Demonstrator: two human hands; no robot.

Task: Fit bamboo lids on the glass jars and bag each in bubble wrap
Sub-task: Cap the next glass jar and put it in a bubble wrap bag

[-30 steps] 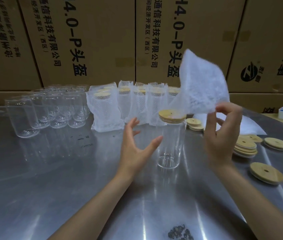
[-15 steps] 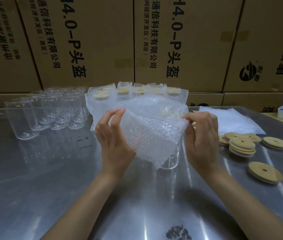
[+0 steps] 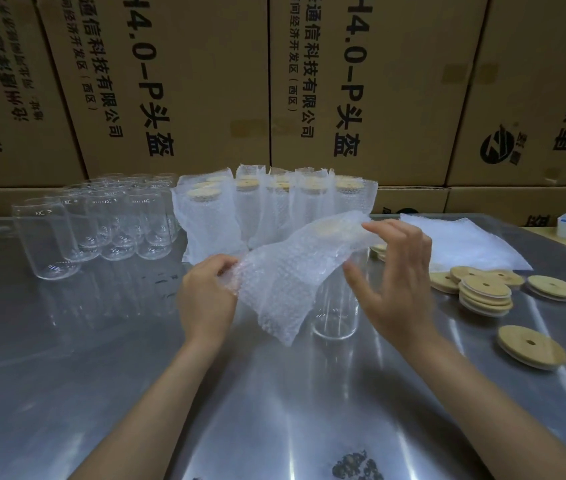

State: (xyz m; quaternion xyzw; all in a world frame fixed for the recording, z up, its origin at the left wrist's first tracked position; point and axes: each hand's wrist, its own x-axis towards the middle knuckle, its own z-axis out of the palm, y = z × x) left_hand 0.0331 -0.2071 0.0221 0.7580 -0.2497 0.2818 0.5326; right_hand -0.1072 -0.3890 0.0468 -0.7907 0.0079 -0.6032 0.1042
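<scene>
My left hand [image 3: 207, 299] pinches the bag [image 3: 288, 271] at nine o'clock so its mouth can open; my right hand [image 3: 397, 282], fingers spread, lets go at three. The lidded jar [image 3: 337, 306] stands on the desk [image 3: 101, 358] beneath.

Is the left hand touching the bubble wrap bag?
Touching. The head view shows the left hand gripping the edge of the bubble wrap bag, fingers curled around it.

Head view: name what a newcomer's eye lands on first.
At centre, a bubble wrap bag drapes over a lidded glass jar; the left hand grips its left edge, the right hand hovers open beside it. Behind stand wrapped jars and, to their left, bare glasses. Bamboo lids lie right.
</scene>
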